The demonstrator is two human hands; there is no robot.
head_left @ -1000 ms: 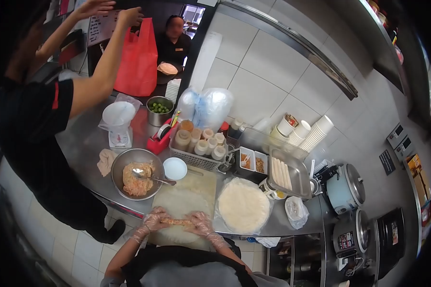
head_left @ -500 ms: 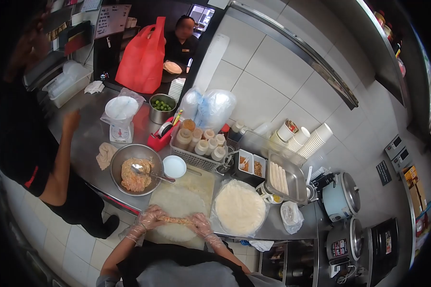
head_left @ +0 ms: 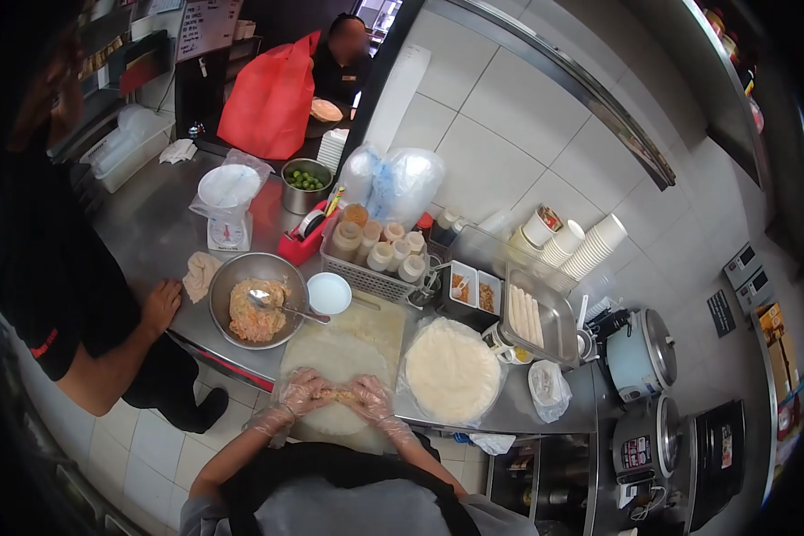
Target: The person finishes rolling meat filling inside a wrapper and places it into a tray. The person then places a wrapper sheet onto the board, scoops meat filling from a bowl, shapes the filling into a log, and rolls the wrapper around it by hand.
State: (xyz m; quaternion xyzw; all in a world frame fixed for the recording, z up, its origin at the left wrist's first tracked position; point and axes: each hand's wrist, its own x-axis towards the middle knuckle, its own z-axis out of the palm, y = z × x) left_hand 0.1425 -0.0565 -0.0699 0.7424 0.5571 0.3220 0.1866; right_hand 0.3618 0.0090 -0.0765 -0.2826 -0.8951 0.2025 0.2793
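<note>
Both hands wear clear plastic gloves. My left hand (head_left: 302, 393) and my right hand (head_left: 371, 398) curl, fingers closed, around the two ends of a log of meat filling (head_left: 334, 395). Under the log lies a thin round spring roll wrapper (head_left: 341, 353), flat on a pale cutting board (head_left: 382, 323). Whether the fingers also pinch the wrapper cannot be made out. Ahead and left, a steel bowl (head_left: 216, 308) holds more filling (head_left: 257, 323), with a spoon (head_left: 297, 313) resting in it. To the right sits a stack of round wrappers (head_left: 453, 371).
A small white bowl (head_left: 330, 293) and a basket of sauce bottles (head_left: 369, 279) stand beyond the board. Finished rolls (head_left: 523, 314) lie in a steel tray (head_left: 558, 332). A weighing scale (head_left: 230, 232) stands behind the steel bowl. A co-worker's hand (head_left: 163, 306) rests on the counter's left edge.
My hands have come closer together along the filling, covering more of its ends. The co-worker's raised hand has come down onto the counter. The view has shifted slightly.
</note>
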